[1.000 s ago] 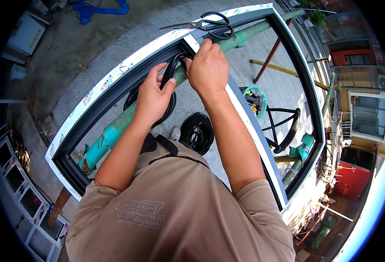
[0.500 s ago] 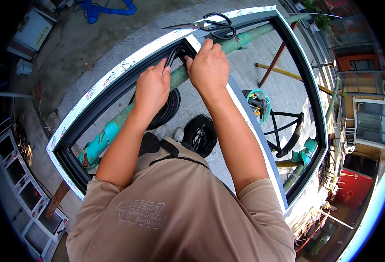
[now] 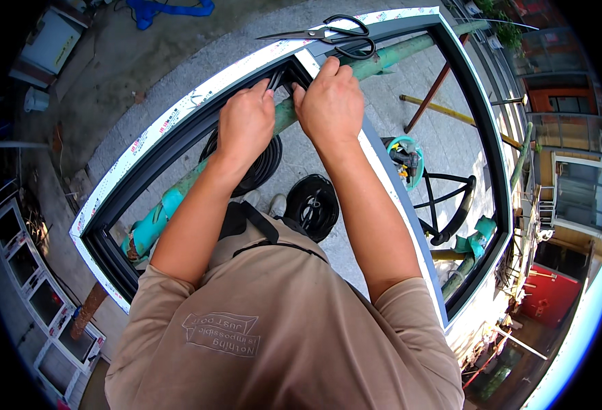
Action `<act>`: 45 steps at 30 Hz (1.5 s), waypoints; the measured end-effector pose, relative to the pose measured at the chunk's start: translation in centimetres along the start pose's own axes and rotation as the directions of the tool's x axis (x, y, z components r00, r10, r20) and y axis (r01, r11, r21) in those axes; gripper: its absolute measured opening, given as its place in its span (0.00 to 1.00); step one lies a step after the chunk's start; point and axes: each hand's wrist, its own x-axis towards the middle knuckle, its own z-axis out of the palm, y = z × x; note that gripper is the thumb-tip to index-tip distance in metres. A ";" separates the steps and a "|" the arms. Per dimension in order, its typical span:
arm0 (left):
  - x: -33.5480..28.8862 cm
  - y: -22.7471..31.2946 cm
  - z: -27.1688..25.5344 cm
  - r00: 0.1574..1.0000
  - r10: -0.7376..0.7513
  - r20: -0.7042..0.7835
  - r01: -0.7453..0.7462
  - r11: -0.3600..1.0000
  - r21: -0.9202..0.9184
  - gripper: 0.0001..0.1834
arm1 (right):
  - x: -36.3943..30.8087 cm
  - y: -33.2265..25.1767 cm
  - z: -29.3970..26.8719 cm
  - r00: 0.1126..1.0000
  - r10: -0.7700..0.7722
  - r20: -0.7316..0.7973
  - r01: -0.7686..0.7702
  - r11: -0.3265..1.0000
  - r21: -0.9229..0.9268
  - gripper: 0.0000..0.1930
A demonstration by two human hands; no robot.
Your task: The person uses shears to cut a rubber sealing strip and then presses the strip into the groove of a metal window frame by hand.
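Observation:
A large window frame (image 3: 140, 145), with white printed film on its face and dark inner channels, lies in front of me. Near the upper corner of its left opening, my left hand (image 3: 246, 121) is closed on a black rubber strip (image 3: 274, 80) running into the corner. Beside it my right hand (image 3: 329, 104) grips the frame's middle bar (image 3: 306, 61); its thumb presses inside the corner and its fingers curl over the bar. The thumb's exact contact is partly hidden. Just beyond the right hand, black-handled scissors (image 3: 320, 34) lie across the far side of the frame.
Green-wrapped poles (image 3: 168, 205) pass beneath the frame. On the paving below are a coil of black strip (image 3: 268, 167), a black round container (image 3: 312, 208) and a teal bucket of tools (image 3: 406, 160). Another frame (image 3: 41, 294) leans at the left.
Both hands have shifted slightly right in the picture. The left fingers have come closer to the corner, covering more of the black strip. The scissors stay on the frame.

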 end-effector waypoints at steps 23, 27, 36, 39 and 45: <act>-1.2 -0.5 0.9 0.994 -0.085 -0.072 0.078 0.992 -0.098 0.20 | 0.1 -0.1 -0.1 1.000 0.008 -0.004 -0.008 1.000 0.002 0.37; -1.1 0.0 1.3 0.989 -0.112 -0.092 0.096 0.982 -0.161 0.20 | -0.1 0.1 0.3 0.999 0.009 -0.032 -0.009 1.000 -0.024 0.36; -1.1 -1.0 2.2 0.984 -0.133 -0.117 0.103 0.968 -0.228 0.20 | 0.0 -0.4 -0.2 1.000 0.007 -0.002 -0.007 1.000 -0.008 0.38; -1.1 -0.6 2.3 0.981 -0.147 -0.130 0.113 0.966 -0.233 0.19 | 0.4 -0.6 0.2 0.999 -0.009 -0.043 0.008 1.000 -0.010 0.36; -0.8 -0.1 2.6 0.985 -0.091 -0.149 0.051 0.967 -0.249 0.20 | 1.1 -0.8 1.1 0.996 -0.003 -0.090 -0.007 0.994 -0.108 0.34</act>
